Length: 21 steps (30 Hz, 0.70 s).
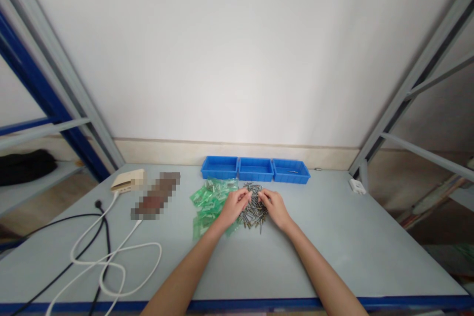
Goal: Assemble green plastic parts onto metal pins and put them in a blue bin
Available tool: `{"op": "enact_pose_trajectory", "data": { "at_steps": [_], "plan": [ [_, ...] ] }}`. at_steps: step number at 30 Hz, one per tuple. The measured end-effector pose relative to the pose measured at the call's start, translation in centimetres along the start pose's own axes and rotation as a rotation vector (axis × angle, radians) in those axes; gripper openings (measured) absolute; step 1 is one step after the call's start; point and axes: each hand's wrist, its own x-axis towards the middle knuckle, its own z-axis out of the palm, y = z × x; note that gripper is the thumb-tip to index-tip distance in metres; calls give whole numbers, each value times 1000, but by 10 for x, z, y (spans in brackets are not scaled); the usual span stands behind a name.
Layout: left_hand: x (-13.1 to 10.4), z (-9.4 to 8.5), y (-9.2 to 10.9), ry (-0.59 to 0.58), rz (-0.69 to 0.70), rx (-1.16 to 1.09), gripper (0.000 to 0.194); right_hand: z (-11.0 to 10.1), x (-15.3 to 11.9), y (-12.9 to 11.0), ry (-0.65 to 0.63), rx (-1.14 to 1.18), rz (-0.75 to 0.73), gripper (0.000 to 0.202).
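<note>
A loose pile of thin metal rod-like pieces point(255, 212), some with brassy ends, lies on the table in front of me. At its left edge is my left hand point(237, 204), with thumb and fingers pinched together. My right hand point(273, 202) is at the pile's right edge, its fingers also closed in a pinch. What sits between the fingertips of either hand is too small to make out. Green-tinted clear plastic bags point(211, 200), with small metal pieces inside, lie heaped just left of the pile, partly behind my left hand.
Three blue bins stand in a row behind the pile: left point(220, 168), middle point(255, 170) and right point(291, 171), the right one holding a small slim piece. At left are a beige box point(128, 180), a blurred-out object point(155, 197) and white cables point(122, 247). A white adapter point(357, 186) lies far right.
</note>
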Motion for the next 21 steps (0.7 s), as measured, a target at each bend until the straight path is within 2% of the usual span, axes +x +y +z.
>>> {"op": "enact_pose_trajectory", "data": {
  "at_steps": [3, 6, 8, 10, 12, 14, 15, 16, 19, 21],
  "plan": [
    [-1, 0, 3, 7, -17, -30, 44, -15, 8, 2, 13, -38, 0, 41],
    [-1, -1, 5, 30, -20, -55, 45, -50, 28, 11, 134, -150, 86, 43],
    [-1, -1, 5, 40, -17, -49, 45, -79, 43, 19, 176, -336, 208, 41],
    [-2, -1, 4, 54, -18, -26, 44, -104, 53, 25, 126, -603, 311, 37],
    [-2, -2, 3, 60, -26, -14, 44, -119, 54, 23, 172, -874, 315, 35],
    [-2, -1, 4, 59, -34, -22, 44, -120, 49, 15, 205, -999, 252, 34],
    [-1, -1, 4, 60, -34, -27, 44, -116, 45, 9, 172, -994, 209, 33],
    [-1, -1, 5, 61, -29, -31, 44, -108, 41, 3, 97, -955, 175, 31],
    [0, 0, 5, 62, -8, -22, 43, -75, 29, -9, -253, -778, 124, 27],
    [0, 0, 4, 57, -9, -22, 43, -53, 24, -11, -306, -788, 159, 26]
  ]
}}
